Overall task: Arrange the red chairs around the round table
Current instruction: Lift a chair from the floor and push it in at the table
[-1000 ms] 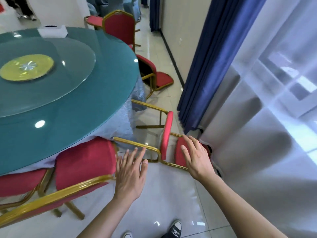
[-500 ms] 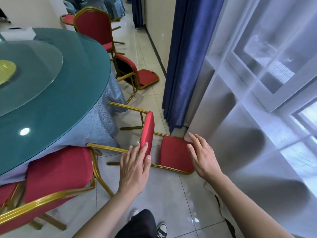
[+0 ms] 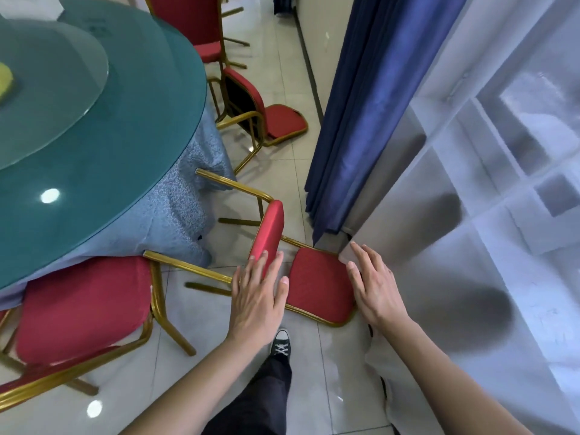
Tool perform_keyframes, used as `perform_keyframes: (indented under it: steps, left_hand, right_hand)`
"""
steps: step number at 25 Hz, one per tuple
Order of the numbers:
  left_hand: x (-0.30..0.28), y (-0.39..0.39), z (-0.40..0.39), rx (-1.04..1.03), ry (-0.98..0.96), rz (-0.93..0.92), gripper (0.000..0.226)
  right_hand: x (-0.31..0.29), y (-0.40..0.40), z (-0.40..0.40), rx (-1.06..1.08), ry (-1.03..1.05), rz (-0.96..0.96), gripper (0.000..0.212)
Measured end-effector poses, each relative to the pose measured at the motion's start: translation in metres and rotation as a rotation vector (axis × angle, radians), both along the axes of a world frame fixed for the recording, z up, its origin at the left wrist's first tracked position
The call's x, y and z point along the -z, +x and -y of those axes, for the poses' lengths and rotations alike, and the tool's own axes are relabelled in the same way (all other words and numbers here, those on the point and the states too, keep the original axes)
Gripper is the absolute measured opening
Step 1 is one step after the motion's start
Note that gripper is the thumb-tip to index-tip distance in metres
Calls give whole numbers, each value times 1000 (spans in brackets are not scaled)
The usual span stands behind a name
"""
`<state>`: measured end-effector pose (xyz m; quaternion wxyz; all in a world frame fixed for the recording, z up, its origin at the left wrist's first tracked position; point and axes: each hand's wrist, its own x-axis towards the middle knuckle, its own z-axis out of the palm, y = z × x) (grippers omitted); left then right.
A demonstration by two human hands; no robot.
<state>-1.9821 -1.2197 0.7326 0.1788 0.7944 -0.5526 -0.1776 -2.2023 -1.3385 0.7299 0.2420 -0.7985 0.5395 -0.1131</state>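
Note:
A red chair with a gold frame (image 3: 317,281) lies tipped over on the tiled floor between the round table (image 3: 103,158) and the curtains. My left hand (image 3: 255,296) hovers open over the lower end of its upright red pad, fingers spread. My right hand (image 3: 373,284) is open at the right edge of the flat red pad. Neither hand grips anything. A second tipped chair (image 3: 266,114) lies farther along the floor. An upright red chair (image 3: 81,306) stands at the table, lower left. Another upright chair (image 3: 194,23) stands at the far side.
The table has a teal top, a glass turntable (image 3: 47,86) and a blue patterned cloth (image 3: 175,215). A blue curtain (image 3: 361,105) and a white sheer curtain (image 3: 470,246) hang on the right. My dark trouser leg and sneaker (image 3: 281,345) are below the hands.
I have stepped closer to the tipped chair, which now fills more of the view. Both hands have moved forward over its red pads and stay open.

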Motion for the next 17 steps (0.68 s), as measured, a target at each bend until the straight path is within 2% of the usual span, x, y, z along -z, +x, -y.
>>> perform_keyframes:
  steps: [5, 10, 17]
  left_hand:
    - [21, 7, 40, -85, 11, 0, 61]
    - [42, 0, 66, -144, 35, -30, 59]
    - [91, -44, 90, -268, 106, -75, 60]
  right_hand:
    - [16, 28, 67, -114, 33, -14, 56]
    - [38, 54, 114, -160, 65, 76, 53]
    - [96, 43, 157, -215, 131, 75, 52]
